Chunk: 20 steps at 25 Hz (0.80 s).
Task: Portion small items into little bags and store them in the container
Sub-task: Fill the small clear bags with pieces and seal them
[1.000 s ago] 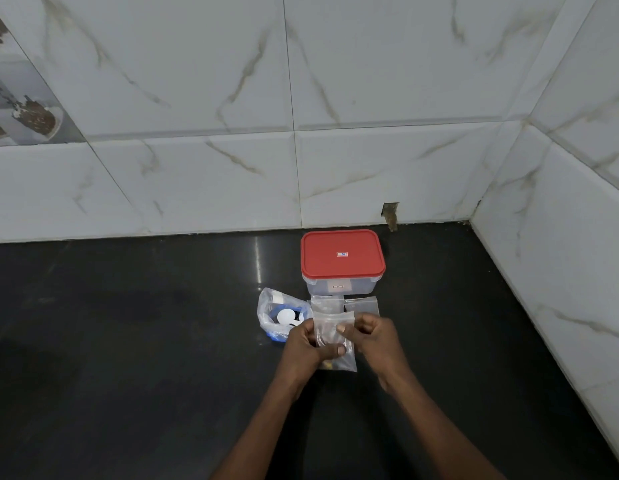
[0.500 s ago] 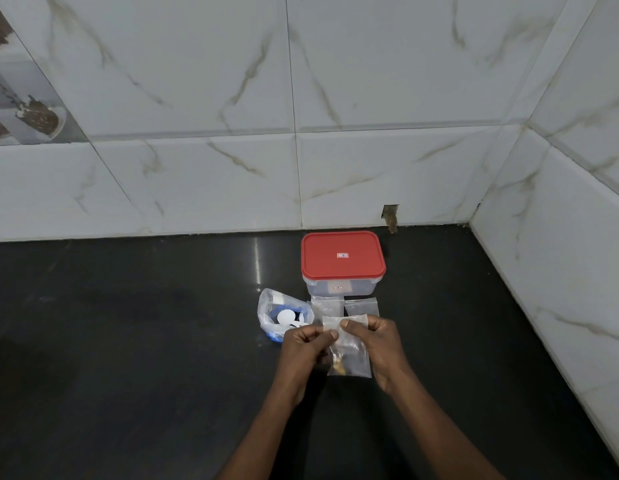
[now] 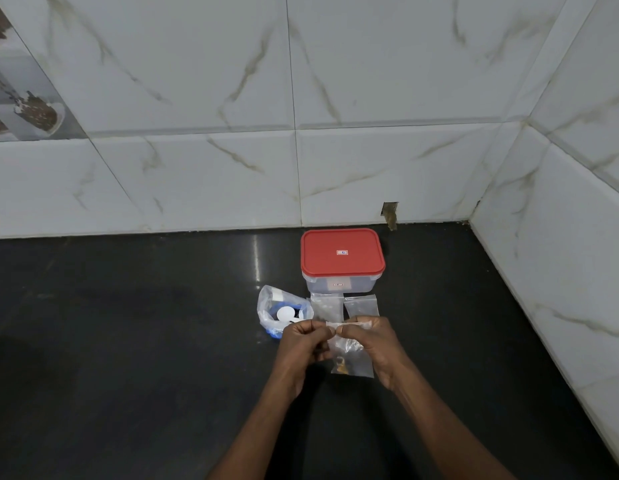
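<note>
A small clear zip bag (image 3: 353, 358) with a few small brownish items at its bottom hangs between my hands over the black counter. My left hand (image 3: 303, 344) and my right hand (image 3: 374, 344) both pinch its top edge, thumbs close together. Behind the hands, two more small clear bags (image 3: 327, 306) (image 3: 361, 304) lie flat on the counter. A clear container with a shut red lid (image 3: 342, 258) stands just beyond them. To the left sits a larger open plastic bag (image 3: 277, 311) holding white and blue small items.
The black counter (image 3: 128, 341) stretches wide to the left and toward me. White marble-tiled walls (image 3: 301, 133) close the back and the right side, forming a corner at the far right. A small chipped hole (image 3: 390, 214) shows in the back wall.
The small bag has dropped from bunched in my fingers to hanging straight. Both hands have shifted their pinch up to its top edge and drawn closer together.
</note>
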Motion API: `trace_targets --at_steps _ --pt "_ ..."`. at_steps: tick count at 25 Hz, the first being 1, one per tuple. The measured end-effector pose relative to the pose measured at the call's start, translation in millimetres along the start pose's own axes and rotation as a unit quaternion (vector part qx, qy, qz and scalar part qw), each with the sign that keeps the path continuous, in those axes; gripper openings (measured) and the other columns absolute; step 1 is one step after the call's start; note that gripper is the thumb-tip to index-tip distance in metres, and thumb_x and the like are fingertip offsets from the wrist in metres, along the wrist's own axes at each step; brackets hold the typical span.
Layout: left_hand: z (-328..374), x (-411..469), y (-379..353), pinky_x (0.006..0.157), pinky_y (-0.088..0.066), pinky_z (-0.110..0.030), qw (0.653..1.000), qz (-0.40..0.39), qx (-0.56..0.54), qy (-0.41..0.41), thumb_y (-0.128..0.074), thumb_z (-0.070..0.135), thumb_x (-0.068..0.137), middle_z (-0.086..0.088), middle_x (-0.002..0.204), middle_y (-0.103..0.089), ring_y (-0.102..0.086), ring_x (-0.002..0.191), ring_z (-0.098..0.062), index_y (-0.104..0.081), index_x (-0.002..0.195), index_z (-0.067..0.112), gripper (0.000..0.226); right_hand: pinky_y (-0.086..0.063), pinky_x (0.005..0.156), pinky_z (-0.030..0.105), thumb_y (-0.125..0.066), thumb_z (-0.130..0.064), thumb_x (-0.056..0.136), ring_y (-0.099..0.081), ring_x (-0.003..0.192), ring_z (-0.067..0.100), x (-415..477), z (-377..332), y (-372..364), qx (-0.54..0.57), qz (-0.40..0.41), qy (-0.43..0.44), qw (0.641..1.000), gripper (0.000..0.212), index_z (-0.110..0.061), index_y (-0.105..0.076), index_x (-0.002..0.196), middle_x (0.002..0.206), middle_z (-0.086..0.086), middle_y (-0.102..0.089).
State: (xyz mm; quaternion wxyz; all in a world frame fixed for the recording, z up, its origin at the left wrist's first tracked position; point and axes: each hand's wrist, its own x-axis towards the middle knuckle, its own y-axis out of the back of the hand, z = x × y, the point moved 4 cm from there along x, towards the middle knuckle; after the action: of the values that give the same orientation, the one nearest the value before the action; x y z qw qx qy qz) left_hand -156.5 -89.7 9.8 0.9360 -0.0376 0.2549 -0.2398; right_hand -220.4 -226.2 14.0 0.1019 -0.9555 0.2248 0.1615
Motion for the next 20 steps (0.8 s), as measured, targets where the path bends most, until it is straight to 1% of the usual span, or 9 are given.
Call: trace_targets --at_steps 3,5,8,10,12,14,16,18,20 --pt "0.3 4.6 -0.5 0.068 -0.059 -0.034 1.0 0.001 0.011 0.009 -0.067 0.002 0.088 -0.007 0.064 -0.062 -0.061 0.062 -0.018 -0.072 0.067 0.011 0.023 -0.057 0.082 0.05 -0.076 -0.014 0.075 -0.068 0.088 0.035 3.1 0.9 0.9 -0.031 -0.006 -0.014 0.999 0.014 -0.002 -0.074 0.083 0.085 0.017 -0.073" --pt "0.5 6.5 -1.8 0.07 -0.058 -0.033 1.0 0.001 0.017 0.018 -0.066 0.002 0.087 -0.006 0.065 -0.061 -0.061 0.064 -0.016 -0.071 0.068 0.011 0.022 -0.056 0.084 0.049 -0.076 -0.015 0.074 -0.068 0.09 0.035 4.2 0.1 -0.2 -0.049 -0.001 -0.021 0.999 0.013 -0.005 -0.075 0.081 0.084 0.014 -0.074" --pt "-0.7 9.2 -1.7 0.067 -0.056 -0.029 0.999 -0.001 0.023 0.028 -0.063 0.002 0.087 -0.005 0.067 -0.062 -0.061 0.065 -0.013 -0.069 0.07 0.01 0.02 -0.058 0.075 0.041 -0.079 -0.022 0.068 -0.067 0.087 0.031 3.4 -4.1 -2.3 -0.063 -0.003 -0.018 0.998 0.018 -0.007 -0.075 0.078 0.082 0.011 -0.074" --pt "-1.5 10.9 0.7 0.072 -0.058 -0.033 0.999 0.004 0.029 0.036 -0.063 0.002 0.086 -0.005 0.069 -0.066 -0.064 0.07 -0.015 -0.069 0.071 0.01 0.018 -0.059 0.074 0.043 -0.081 -0.025 0.065 -0.067 0.082 0.03 4.5 -4.3 -2.2 -0.06 -0.004 -0.018 0.998 0.023 -0.007 -0.075 0.078 0.081 0.015 -0.073" --pt "-0.7 12.0 1.8 0.079 -0.057 -0.041 0.998 0.012 0.049 0.036 -0.065 0.002 0.084 -0.006 0.068 -0.069 -0.065 0.072 -0.02 -0.07 0.07 0.01 0.017 -0.057 0.067 0.039 -0.08 -0.018 0.07 -0.065 0.078 0.025 4.5 -5.5 -3.1 -0.066 0.0 -0.013 0.998 0.017 -0.004 -0.075 0.077 0.079 0.015 -0.072" --pt "2.0 11.7 1.6 0.073 -0.057 -0.04 0.996 0.029 0.079 0.021 -0.065 0.002 0.084 -0.005 0.063 -0.069 -0.064 0.066 -0.018 -0.068 0.069 0.01 0.017 -0.051 0.068 0.033 -0.079 -0.013 0.074 -0.064 0.076 0.023 5.7 -5.4 -4.2 -0.085 0.014 0.008 0.996 0.01 -0.004 -0.075 0.075 0.077 0.013 -0.072" --pt "3.5 11.3 1.9 0.065 -0.054 -0.036 0.997 0.037 0.064 0.012 -0.064 0.001 0.085 -0.004 0.06 -0.067 -0.062 0.061 -0.017 -0.067 0.066 0.01 0.021 -0.049 0.07 0.032 -0.077 -0.009 0.076 -0.064 0.075 0.022 5.2 -4.8 -5.0 -0.065 0.022 0.012 0.998 0.008 -0.002 -0.075 0.075 0.077 0.014 -0.073" --pt "2.8 12.4 3.4 0.073 -0.054 -0.041 0.999 0.037 0.022 0.02 -0.064 0.001 0.084 -0.011 0.068 -0.07 -0.064 0.068 -0.024 -0.07 0.066 0.011 0.022 -0.053 0.072 0.034 -0.075 -0.006 0.078 -0.067 0.078 0.024 4.7 -4.1 -4.1 -0.028 0.02 0.001 0.999 0.005 -0.002 -0.076 0.08 0.082 0.015 -0.075" --pt "1.4 14.1 5.0 0.083 -0.054 -0.05 0.998 0.044 -0.026 0.03 -0.062 0.0 0.083 -0.02 0.081 -0.071 -0.065 0.077 -0.033 -0.071 0.072 0.009 0.017 -0.056 0.076 0.041 -0.073 -0.005 0.08 -0.07 0.08 0.026 5.1 -4.2 -1.6 -0.008 0.022 -0.011 1.0 0.006 -0.001 -0.076 0.085 0.086 0.015 -0.076"
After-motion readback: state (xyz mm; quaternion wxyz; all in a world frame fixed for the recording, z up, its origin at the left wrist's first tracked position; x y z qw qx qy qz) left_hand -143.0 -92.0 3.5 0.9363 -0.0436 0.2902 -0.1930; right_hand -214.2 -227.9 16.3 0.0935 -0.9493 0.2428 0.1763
